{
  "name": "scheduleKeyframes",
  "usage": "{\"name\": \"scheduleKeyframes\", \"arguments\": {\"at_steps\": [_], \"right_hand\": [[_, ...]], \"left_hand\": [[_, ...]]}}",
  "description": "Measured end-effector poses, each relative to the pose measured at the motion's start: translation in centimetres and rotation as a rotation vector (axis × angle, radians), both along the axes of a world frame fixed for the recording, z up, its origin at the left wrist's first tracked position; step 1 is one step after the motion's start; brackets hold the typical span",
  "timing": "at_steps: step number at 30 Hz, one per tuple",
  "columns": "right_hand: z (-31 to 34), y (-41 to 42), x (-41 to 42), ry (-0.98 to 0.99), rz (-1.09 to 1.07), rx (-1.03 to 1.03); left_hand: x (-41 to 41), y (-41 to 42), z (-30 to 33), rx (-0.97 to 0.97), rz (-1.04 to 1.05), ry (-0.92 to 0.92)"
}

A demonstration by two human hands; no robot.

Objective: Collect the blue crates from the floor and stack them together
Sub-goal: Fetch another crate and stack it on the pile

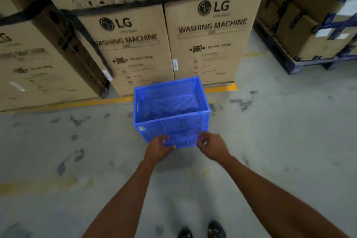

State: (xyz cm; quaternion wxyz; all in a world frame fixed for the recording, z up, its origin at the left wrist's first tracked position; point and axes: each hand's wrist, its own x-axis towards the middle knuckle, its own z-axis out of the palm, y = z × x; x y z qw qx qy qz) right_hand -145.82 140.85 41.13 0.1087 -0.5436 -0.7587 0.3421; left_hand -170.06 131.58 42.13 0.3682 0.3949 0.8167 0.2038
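Head view. Blue crate point(171, 111): perforated plastic, open top up, apparently empty, held out in front of the person at the bottom of its near wall, above the concrete floor point(280, 141); likely carried this way so it can be set onto a stack. No other crate in view. Left hand point(159, 148): fingers curled under the near lower edge, thumb on the wall, grasping the crate. Right hand point(211, 146): fingers curled at the near right corner, gripping it likewise. Washing machine cartons point(210, 40): stacked behind the yellow floor line point(220, 88), just beyond the crate. Pallet of boxes point(309, 31): far right.
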Motion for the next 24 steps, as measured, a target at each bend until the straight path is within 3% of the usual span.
{"name": "scheduleKeyframes", "arguments": {"at_steps": [3,13,16,24], "right_hand": [[1.4,-7.7,3.7,-0.002,-0.150,-0.150],[3.4,-31.8,16.3,-0.136,-0.374,-0.538],[3.5,-37.0,21.1,-0.162,-0.471,-0.597],[3.2,-48.2,35.5,0.066,-1.005,-0.644]], "left_hand": [[3.9,-5.4,1.5,-0.085,-0.033,-0.019],[19.9,-21.2,1.4,-0.360,-0.573,-0.120],[24.4,-22.1,1.4,-0.432,-0.795,-0.102],[41.6,-18.1,1.0,-0.501,-1.259,0.121]]}}
